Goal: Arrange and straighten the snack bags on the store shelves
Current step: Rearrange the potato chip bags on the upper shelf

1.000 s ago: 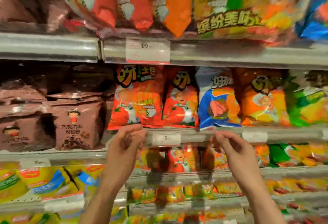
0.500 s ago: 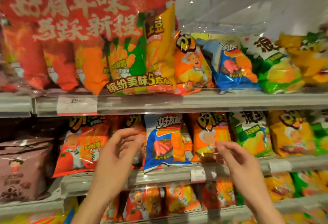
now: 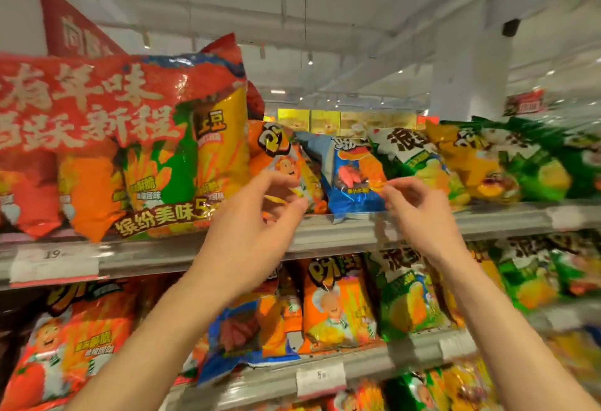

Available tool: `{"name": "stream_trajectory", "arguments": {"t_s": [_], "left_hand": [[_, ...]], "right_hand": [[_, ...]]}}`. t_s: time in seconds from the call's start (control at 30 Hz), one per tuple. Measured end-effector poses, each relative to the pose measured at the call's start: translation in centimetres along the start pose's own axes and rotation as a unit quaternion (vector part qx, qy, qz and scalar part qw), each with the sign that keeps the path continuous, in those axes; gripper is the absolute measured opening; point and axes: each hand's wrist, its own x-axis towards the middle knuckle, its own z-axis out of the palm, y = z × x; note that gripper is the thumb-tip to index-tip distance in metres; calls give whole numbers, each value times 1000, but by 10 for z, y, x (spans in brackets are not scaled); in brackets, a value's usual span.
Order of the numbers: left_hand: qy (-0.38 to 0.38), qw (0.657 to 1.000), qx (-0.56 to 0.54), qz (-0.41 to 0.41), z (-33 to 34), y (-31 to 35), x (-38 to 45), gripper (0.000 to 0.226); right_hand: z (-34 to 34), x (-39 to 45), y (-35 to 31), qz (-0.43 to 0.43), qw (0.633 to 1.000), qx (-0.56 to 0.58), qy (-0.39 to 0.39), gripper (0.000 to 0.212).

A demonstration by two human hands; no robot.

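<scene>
On the top shelf (image 3: 341,235) an orange snack bag (image 3: 279,153) leans to the right against a blue snack bag (image 3: 353,183), and a green-and-white bag (image 3: 413,157) leans beside that. My left hand (image 3: 257,231) is raised in front of the orange bag's lower part, its fingers loosely curled and holding nothing. The fingertips of my right hand (image 3: 419,215) reach the blue bag's lower right corner; no grip shows there.
A large red multipack (image 3: 113,137) fills the top shelf's left side. Yellow (image 3: 471,163) and green bags (image 3: 546,166) lie tilted at the right. The shelf below (image 3: 374,362) carries orange, blue and green bags. Price tags (image 3: 53,264) sit on the shelf rails.
The view has tilted upward from the middle shelf to the top shelf. Both hands have risen from the lower shelf rail to the orange and blue bags above.
</scene>
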Motion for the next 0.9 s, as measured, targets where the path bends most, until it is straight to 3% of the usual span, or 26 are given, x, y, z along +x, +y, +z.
{"name": "stream_trajectory", "arguments": {"t_s": [0.13,0.3,0.37,0.5,0.7,0.9], "left_hand": [[-19,992,127,0,43,4,47,30],[-24,970,236,-43,98,-15,90,36],[-15,963,263,-57,114,-18,97,35],[-7,955,288,-71,131,-13,102,38],[44,972,220,-63,128,-15,98,31],[121,977,165,-54,114,-13,95,30]], "right_hand": [[-5,41,-2,-19,992,-124,-21,28],[-8,68,6,-21,963,-240,-123,50],[-10,74,8,-29,952,-264,-154,44],[-15,80,13,-43,961,-209,-176,25],[-18,89,25,-16,983,-37,-177,41],[-4,100,35,30,966,104,-234,66]]}}
